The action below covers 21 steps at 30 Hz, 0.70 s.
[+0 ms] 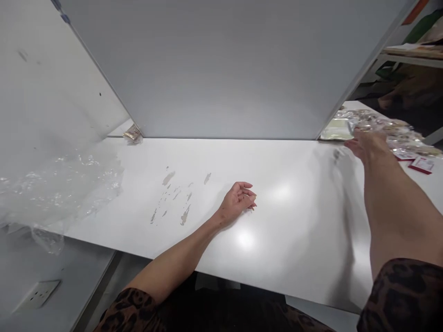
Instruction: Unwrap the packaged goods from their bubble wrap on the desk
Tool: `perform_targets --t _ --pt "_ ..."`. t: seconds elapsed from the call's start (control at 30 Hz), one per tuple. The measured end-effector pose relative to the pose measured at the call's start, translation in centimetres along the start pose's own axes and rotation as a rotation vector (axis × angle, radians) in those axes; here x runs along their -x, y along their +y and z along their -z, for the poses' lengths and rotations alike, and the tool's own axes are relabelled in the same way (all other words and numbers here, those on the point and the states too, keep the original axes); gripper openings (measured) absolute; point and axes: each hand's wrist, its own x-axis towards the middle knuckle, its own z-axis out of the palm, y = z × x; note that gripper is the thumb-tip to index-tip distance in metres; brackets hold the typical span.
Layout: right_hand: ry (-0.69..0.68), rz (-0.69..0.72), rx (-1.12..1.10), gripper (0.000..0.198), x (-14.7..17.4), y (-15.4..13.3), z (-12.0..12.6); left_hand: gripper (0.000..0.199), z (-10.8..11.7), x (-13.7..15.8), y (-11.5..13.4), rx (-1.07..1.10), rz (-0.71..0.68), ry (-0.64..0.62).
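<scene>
My left hand (pixel 238 200) rests on the white table (pixel 284 249) near its middle. Its fingers are loosely curled with gaps between them, and nothing shows in them. My right hand (pixel 368 145) reaches far out to the right, at a spread of small clear plastic packets (pixel 398 129). A pale packet in clear wrap (pixel 337 129) lies just left of its fingers. The thumb side of this hand shows, but most fingertips are hidden or blurred, so whether it grips a packet cannot be told.
A grey partition (pixel 228 69) stands along the table's back edge. Crumpled clear plastic bags (pixel 62 184) cover the left end. A small brown packet (pixel 133 133) sits by the back left corner. Red-edged cards (pixel 421 164) lie at the right. A wall socket (pixel 38 295) is low at the left.
</scene>
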Motion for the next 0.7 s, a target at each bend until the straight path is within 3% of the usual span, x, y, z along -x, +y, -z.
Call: perform_targets --t 0.1,0.17,0.27,0.43,0.57,0.7 --pt "0.006 -0.2 -0.095 0.026 3.2 1.8 -1.0 0.043 0.0 -0.1 0.0 -0.009 0.007 -0.014" --pt "0.012 -0.25 -0.176 0.013 6.3 2.5 -0.8 0.041 0.0 -0.2 -0.1 -0.008 0.005 -0.02" --pt "-0.036 -0.275 -0.282 0.017 11.8 2.5 0.3 0.035 -0.2 -0.6 -0.6 0.001 -0.012 -0.011" --pt "-0.239 -0.233 -0.328 0.017 21.1 0.8 0.9 0.029 -0.6 -1.2 -2.1 0.056 0.018 -0.032" --pt "-0.476 -0.171 -0.28 0.019 27.3 -1.2 -1.8 0.022 -0.1 -2.0 -3.0 0.032 -0.06 -0.046" --pt "-0.67 -0.099 -0.301 0.023 33.4 -4.6 -5.4 0.01 -0.1 -1.1 -2.8 -0.075 -0.173 0.162"
